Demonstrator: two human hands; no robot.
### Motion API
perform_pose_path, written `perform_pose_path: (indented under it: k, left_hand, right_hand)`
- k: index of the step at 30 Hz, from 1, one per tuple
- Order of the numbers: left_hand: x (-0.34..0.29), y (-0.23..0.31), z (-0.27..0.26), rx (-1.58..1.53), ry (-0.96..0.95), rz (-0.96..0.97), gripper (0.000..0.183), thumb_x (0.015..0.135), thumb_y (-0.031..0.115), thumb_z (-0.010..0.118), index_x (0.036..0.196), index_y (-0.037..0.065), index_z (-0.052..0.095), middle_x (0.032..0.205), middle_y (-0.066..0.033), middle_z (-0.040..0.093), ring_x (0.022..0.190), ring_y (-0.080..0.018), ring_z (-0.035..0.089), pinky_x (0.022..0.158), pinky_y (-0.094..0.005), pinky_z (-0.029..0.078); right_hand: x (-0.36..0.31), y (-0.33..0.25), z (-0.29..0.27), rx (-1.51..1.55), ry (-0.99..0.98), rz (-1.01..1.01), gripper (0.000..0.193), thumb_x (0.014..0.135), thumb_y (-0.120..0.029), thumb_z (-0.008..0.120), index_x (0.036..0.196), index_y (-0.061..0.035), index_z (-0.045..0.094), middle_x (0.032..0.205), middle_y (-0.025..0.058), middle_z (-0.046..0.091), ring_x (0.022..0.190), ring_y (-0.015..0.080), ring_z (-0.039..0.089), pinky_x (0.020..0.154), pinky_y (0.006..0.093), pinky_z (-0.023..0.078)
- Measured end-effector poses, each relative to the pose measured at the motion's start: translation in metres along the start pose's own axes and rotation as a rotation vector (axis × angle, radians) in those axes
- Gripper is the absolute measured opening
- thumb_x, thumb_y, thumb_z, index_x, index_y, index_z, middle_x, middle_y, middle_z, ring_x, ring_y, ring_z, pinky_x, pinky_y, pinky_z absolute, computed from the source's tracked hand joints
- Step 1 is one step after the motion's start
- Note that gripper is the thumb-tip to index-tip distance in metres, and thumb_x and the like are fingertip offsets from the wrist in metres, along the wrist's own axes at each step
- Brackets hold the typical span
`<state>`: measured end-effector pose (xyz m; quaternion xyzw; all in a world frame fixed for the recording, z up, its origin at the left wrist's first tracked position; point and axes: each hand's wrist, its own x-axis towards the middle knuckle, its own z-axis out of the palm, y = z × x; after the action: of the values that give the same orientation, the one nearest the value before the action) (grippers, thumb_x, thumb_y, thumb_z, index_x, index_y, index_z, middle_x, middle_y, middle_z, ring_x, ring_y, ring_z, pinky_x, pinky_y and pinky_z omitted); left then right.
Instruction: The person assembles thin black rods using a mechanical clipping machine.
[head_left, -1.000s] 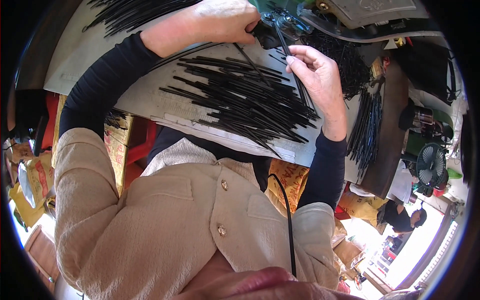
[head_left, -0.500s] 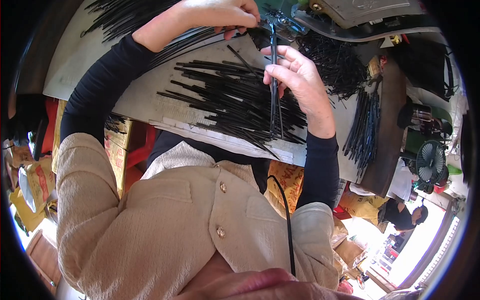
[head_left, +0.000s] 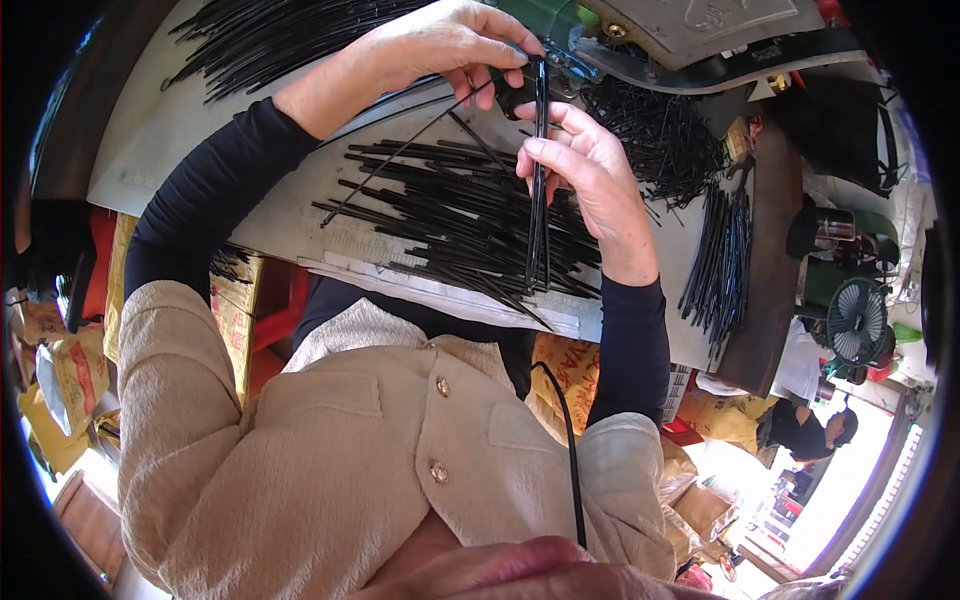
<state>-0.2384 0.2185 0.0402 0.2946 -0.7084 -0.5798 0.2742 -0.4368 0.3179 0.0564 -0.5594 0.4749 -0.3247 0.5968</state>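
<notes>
My right hand (head_left: 590,165) is closed, pinching a narrow bundle of long black strips (head_left: 538,225) between thumb and fingers. The bundle hangs upright over the worktable. At its top end, the thumb and forefinger of my left hand (head_left: 435,48) close in on the strips. A single thin black strip (head_left: 400,150) slants from the left hand's lower fingers down toward the table's near edge. Beneath both hands lies a loose pile of black strips (head_left: 450,205), mostly pointing sideways. Just beyond the fingertips stands a green machine (head_left: 553,18), partly hidden by the left hand.
More long black strips (head_left: 270,40) lie at the far left. A tangled heap of short black pieces (head_left: 655,135) sits right of the machine, and a neater bundle (head_left: 718,265) lies near the table's right edge. A small fan (head_left: 857,320) and another person (head_left: 810,430) are farther right.
My left hand has shifted slightly right, and a thin strip now slants down from it. The bundle in my right hand sits a little lower and further left.
</notes>
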Motion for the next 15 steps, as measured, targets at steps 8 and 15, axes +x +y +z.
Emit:
perform_pose_path:
  k: [8, 15]
  left_hand:
    - [0.001, 0.002, 0.006, -0.017, 0.065, -0.003, 0.036, 0.088, 0.023, 0.056, 0.117, 0.001, 0.056, 0.082, -0.0064, 0.061, 0.052, -0.0102, 0.06, 0.046, -0.0187, 0.049]
    - [0.004, 0.007, 0.01, -0.084, 0.075, -0.022, 0.035, 0.089, 0.022, 0.055, 0.118, 0.002, 0.056, 0.083, -0.0062, 0.06, 0.051, -0.0094, 0.06, 0.047, -0.0184, 0.05]
  right_hand:
    - [0.0, 0.001, -0.001, 0.038, 0.034, -0.022, 0.04, 0.083, -0.02, 0.057, 0.117, -0.0003, 0.05, 0.074, 0.0038, 0.06, 0.06, 0.0069, 0.055, 0.049, 0.0167, 0.041]
    - [0.001, 0.003, -0.003, 0.086, 0.055, -0.039, 0.04, 0.084, -0.019, 0.057, 0.118, 0.0005, 0.049, 0.073, 0.0041, 0.06, 0.06, 0.0067, 0.055, 0.049, 0.0162, 0.041]
